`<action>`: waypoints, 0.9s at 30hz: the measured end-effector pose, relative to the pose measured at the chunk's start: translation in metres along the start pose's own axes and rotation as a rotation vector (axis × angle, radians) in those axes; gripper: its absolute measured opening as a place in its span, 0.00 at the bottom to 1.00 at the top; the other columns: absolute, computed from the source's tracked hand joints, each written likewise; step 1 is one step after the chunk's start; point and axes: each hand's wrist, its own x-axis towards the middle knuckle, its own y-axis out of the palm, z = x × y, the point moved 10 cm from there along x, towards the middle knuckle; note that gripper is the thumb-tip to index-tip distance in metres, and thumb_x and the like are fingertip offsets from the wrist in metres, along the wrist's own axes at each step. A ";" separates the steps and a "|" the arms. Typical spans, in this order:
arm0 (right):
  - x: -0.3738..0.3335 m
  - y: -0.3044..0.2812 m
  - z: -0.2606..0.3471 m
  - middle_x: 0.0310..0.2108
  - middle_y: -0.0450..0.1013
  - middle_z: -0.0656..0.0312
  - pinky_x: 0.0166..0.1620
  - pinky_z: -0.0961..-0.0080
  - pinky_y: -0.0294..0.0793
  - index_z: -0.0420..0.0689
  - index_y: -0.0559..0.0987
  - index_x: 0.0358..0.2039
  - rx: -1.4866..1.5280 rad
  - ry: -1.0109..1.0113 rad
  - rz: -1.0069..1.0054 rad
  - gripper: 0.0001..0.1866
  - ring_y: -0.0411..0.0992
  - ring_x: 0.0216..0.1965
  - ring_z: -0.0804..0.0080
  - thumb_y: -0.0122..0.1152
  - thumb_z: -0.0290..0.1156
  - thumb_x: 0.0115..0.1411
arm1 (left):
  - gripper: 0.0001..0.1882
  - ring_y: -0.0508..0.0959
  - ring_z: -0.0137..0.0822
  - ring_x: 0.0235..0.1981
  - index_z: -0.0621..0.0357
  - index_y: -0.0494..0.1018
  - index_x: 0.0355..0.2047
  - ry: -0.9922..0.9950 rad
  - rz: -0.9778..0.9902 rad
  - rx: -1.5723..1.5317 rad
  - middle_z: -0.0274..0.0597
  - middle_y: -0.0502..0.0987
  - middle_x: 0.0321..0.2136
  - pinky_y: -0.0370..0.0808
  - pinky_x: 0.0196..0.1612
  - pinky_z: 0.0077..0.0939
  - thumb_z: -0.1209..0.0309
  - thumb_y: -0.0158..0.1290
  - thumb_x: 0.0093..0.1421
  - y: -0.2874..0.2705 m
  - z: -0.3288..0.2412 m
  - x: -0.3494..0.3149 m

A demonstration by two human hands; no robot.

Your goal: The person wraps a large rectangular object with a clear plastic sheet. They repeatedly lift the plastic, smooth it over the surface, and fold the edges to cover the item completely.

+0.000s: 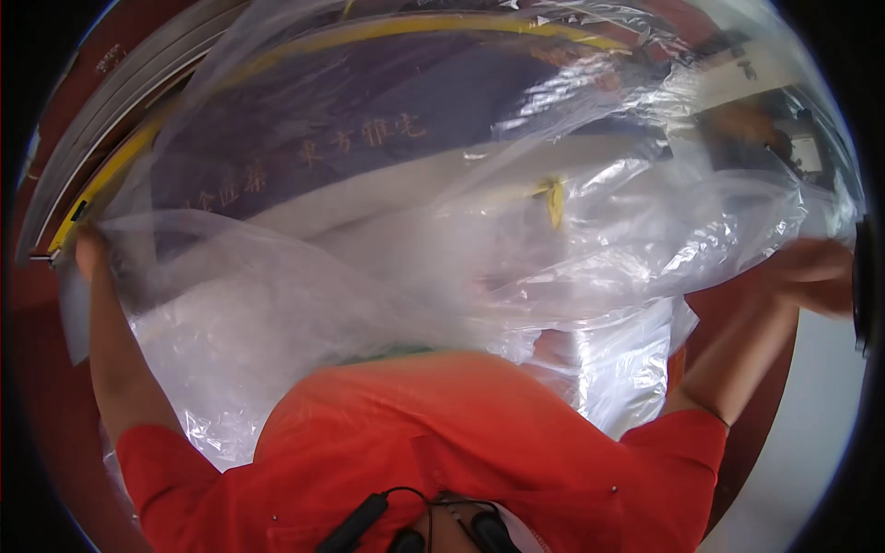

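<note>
A large clear plastic sheet (369,267) spreads wrinkled and shiny across most of the head view, between my outstretched arms. At the far left, my left hand (89,252) is closed on the sheet's edge, beside a yellow strip (115,168). On the other side, my right hand (816,275) is at the sheet's right edge, smeared by motion, so its grip does not show. Through the film I see a dark blue-grey panel (304,101) with tan lettering and a pale band below. A small yellow piece (554,203) shows right of the middle.
Silvery metal rails (101,101) curve along the upper left. A pale beam (737,78) and some dark-and-white equipment (805,147) stand at the upper right. Dark red floor (737,309) shows near my right forearm, with a pale grey surface (807,405) beyond it.
</note>
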 end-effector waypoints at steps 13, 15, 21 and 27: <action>-0.132 0.310 0.116 0.55 0.45 0.61 0.53 0.51 0.38 0.56 0.52 0.53 0.497 0.415 0.810 0.32 0.41 0.57 0.60 0.34 0.58 0.51 | 0.20 0.65 0.46 0.42 0.55 0.63 0.43 0.180 0.318 0.203 0.49 0.66 0.40 0.63 0.43 0.32 0.58 0.29 0.57 -0.010 0.079 -0.038; -0.134 0.346 0.102 0.56 0.43 0.62 0.53 0.51 0.38 0.58 0.51 0.53 0.506 0.474 0.865 0.31 0.40 0.57 0.61 0.35 0.58 0.51 | 0.21 0.65 0.46 0.43 0.54 0.62 0.44 0.283 0.024 0.244 0.49 0.66 0.41 0.62 0.43 0.32 0.58 0.29 0.57 -0.010 0.152 -0.030; -0.077 0.381 0.131 0.54 0.48 0.54 0.55 0.71 0.40 0.52 0.56 0.52 0.774 0.207 0.679 0.29 0.43 0.56 0.62 0.42 0.51 0.51 | 0.20 0.67 0.44 0.42 0.49 0.63 0.45 0.118 0.071 -0.076 0.44 0.66 0.42 0.63 0.43 0.32 0.59 0.30 0.56 0.003 0.119 -0.014; -0.090 0.371 0.109 0.52 0.52 0.54 0.54 0.69 0.47 0.41 0.56 0.50 0.410 0.142 0.748 0.25 0.48 0.54 0.61 0.40 0.42 0.55 | 0.19 0.70 0.49 0.35 0.49 0.66 0.35 -0.212 0.084 -0.030 0.49 0.71 0.31 0.65 0.36 0.39 0.52 0.36 0.52 -0.060 0.055 -0.042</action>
